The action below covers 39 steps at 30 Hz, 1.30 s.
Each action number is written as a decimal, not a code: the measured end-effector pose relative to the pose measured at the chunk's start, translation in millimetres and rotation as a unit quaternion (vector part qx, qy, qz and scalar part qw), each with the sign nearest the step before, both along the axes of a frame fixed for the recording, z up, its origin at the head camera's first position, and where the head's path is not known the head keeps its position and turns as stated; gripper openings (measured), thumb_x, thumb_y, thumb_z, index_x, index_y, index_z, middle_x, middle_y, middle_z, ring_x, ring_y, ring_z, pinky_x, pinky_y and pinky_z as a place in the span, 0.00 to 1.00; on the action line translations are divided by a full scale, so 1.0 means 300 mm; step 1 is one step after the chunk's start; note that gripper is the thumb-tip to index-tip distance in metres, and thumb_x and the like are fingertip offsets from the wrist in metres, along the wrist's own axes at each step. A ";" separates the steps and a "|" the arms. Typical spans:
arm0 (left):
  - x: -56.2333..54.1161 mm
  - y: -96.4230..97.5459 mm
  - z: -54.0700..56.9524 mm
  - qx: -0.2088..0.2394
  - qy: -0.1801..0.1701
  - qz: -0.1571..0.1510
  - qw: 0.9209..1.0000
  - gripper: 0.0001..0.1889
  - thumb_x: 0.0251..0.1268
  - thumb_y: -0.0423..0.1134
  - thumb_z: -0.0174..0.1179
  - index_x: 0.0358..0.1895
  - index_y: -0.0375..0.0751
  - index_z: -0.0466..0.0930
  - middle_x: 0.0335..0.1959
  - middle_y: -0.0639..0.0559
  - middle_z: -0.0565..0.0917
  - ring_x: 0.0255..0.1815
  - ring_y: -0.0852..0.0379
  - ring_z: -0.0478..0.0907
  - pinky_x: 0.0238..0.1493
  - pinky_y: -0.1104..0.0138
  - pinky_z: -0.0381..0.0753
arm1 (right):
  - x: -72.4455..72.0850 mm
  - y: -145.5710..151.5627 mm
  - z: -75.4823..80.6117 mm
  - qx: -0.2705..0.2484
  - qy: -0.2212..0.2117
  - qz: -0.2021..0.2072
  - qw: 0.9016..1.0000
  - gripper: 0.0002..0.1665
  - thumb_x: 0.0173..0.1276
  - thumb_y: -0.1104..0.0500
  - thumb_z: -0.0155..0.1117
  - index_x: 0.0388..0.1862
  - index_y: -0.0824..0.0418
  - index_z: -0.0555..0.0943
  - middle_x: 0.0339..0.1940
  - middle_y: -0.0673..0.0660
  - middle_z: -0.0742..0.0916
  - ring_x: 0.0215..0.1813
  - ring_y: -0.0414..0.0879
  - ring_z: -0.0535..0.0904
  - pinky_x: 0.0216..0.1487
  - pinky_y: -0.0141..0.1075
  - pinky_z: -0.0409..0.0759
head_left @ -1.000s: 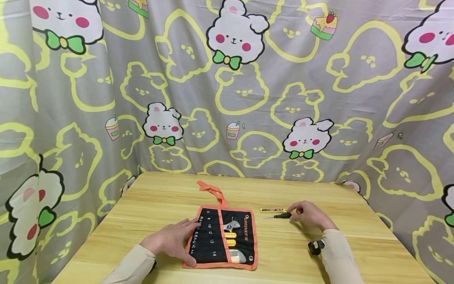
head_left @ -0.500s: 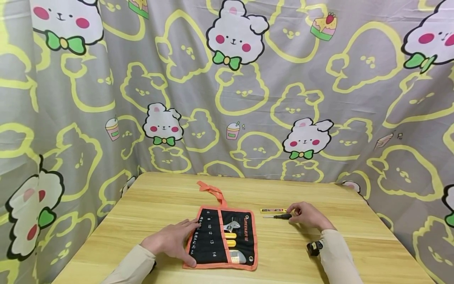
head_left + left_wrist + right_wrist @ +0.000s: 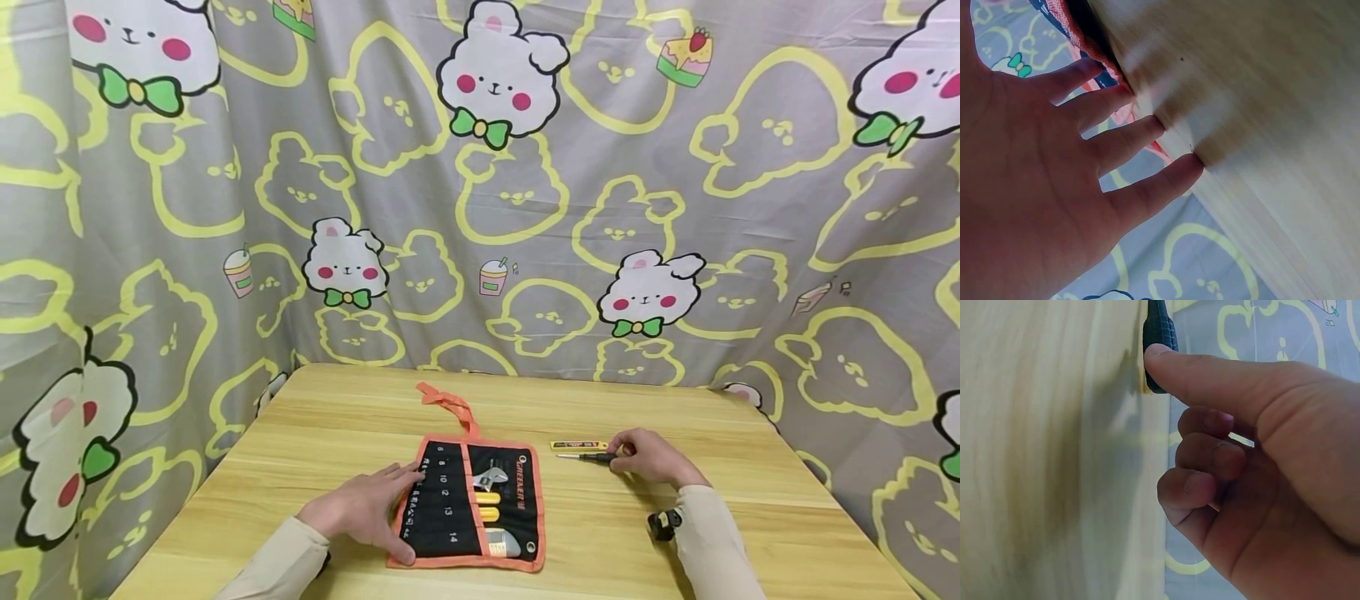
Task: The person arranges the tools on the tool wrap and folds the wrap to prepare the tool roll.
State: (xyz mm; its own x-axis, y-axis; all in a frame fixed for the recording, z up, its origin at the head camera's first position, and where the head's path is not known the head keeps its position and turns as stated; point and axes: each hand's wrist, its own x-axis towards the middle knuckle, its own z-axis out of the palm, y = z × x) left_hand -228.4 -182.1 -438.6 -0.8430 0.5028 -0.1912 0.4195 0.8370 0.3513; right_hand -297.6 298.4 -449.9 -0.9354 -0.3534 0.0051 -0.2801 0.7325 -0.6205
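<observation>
My left hand (image 3: 363, 508) rests at the left edge of a black tool roll (image 3: 431, 543) with orange trim, thumb on its near left corner. In the left wrist view its fingers are straight and spread, fingertips at the tabletop. An adjustable wrench (image 3: 492, 477), several yellow handles and a grey flat-ended tool (image 3: 506, 543) poke from the roll's pockets. To the right, my right hand (image 3: 652, 457) pinches the handle end of a small screwdriver (image 3: 597, 457), its shaft pointing left. The right wrist view shows the thumb on the black handle (image 3: 1159, 331), the other fingers curled below.
Just behind the screwdriver lies a slim yellow packet (image 3: 576, 445). An orange tie strap (image 3: 453, 402) stretches from the roll's far edge over the wooden table (image 3: 337, 408). Patterned curtains (image 3: 420, 200) surround the table at the back and sides.
My right hand has shifted very slightly, and the screwdriver has turned a touch, lying straighter across the table. The left hand and the tool roll have stayed in place.
</observation>
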 end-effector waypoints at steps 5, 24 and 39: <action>-0.001 0.003 0.002 -0.005 0.003 -0.004 1.000 0.60 0.38 0.68 0.79 0.77 0.45 0.64 0.80 0.45 0.64 0.79 0.37 0.60 0.70 0.36 0.65 | 0.006 -0.013 0.020 0.009 0.001 -0.025 1.000 0.08 0.68 0.61 0.70 0.43 0.62 0.84 0.23 0.50 0.70 0.27 0.42 0.64 0.32 0.34 0.64; -0.001 0.002 0.003 -0.008 0.003 -0.006 1.000 0.60 0.38 0.68 0.79 0.77 0.45 0.64 0.80 0.45 0.63 0.79 0.37 0.60 0.70 0.36 0.65 | 0.014 -0.085 0.104 0.007 0.042 0.006 0.999 0.06 0.73 0.58 0.67 0.45 0.59 0.84 0.23 0.49 0.68 0.24 0.39 0.60 0.30 0.32 0.62; -0.001 0.001 0.005 0.000 -0.013 0.002 1.000 0.60 0.39 0.67 0.79 0.78 0.45 0.63 0.81 0.45 0.62 0.80 0.37 0.59 0.70 0.35 0.64 | 0.003 -0.185 0.095 0.005 0.053 0.037 0.998 0.05 0.73 0.58 0.67 0.43 0.58 0.84 0.22 0.49 0.67 0.24 0.39 0.59 0.30 0.32 0.61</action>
